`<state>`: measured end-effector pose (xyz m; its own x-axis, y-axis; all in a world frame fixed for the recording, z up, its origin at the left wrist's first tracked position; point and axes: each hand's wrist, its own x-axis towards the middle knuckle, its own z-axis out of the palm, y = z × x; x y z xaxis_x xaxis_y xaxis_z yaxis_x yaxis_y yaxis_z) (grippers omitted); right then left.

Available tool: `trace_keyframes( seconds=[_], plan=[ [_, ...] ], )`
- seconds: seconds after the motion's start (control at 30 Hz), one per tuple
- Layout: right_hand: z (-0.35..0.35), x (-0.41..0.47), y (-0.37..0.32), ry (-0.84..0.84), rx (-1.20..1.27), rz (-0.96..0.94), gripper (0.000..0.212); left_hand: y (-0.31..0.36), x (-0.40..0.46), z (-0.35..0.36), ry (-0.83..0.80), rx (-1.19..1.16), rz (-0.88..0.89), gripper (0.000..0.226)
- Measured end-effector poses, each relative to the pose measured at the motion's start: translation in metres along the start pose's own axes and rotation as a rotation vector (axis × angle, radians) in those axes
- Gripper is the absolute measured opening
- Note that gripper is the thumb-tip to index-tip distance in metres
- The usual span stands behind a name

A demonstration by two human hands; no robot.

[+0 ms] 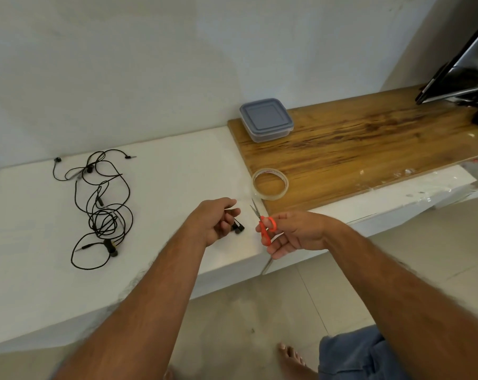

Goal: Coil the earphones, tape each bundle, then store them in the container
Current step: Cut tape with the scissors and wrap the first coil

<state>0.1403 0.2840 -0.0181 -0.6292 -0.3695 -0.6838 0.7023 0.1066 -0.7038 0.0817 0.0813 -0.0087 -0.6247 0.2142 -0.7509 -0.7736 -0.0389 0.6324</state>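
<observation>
Head view, looking down: the white counter (177, 171) runs from 9 o'clock toward centre, its front edge cutting diagonally just below the hands, with tiled floor (246, 319) beyond it. There's a broad bare stretch of white between the loose earphones (103, 207) at 9 o'clock and the hands at centre. A wooden board (369, 144) lies on the counter from 1 to 3 o'clock, its near corner just beside the scissors' tips.

The left hand (218, 223) is curled, fingers and thumb closed round a coiled bundle (236, 226); only the black earbuds poke out at its 3 o'clock side, just above the counter. The right hand (292, 234) grips orange-handled scissors (263, 226), fingers through the loops, blades pointing up toward 11 o'clock and narrowly parted at most. The scissors' tips sit near the tape (270, 183), which rests at the board's near corner, at 12 o'clock from the right hand.

Both forearms reach in from 6 o'clock, converging; the hands are near each other, not touching. The left wrist bends inward, palm facing right; the right palm turns up and left, hovering off the counter's front edge.

The container (266, 119), lid on, stands at the board's far left corner near the wall, at 12 o'clock and well apart from the hands. A dark screen (457, 72) leans at 2 o'clock.
</observation>
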Motion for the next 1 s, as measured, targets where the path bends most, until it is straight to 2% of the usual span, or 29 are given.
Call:
trace_keyframes(
  seconds=[0.3,0.67,0.8,1.0],
  plan=[
    [0.008,0.017,-0.008,0.041,0.059,-0.085,0.051,0.0,0.003,-0.004,0.005,0.056,-0.001,0.012],
    [0.004,0.016,-0.012,0.154,0.017,-0.107,0.03,-0.002,0.001,-0.003,0.077,0.199,0.054,0.011],
    [0.001,0.015,-0.014,0.22,-0.076,-0.117,0.03,-0.003,0.002,-0.002,0.099,0.26,0.093,0.013],
    [0.003,0.007,-0.024,0.41,-0.364,-0.209,0.011,-0.008,0.005,0.0,0.124,0.35,0.263,0.016]
  ],
)
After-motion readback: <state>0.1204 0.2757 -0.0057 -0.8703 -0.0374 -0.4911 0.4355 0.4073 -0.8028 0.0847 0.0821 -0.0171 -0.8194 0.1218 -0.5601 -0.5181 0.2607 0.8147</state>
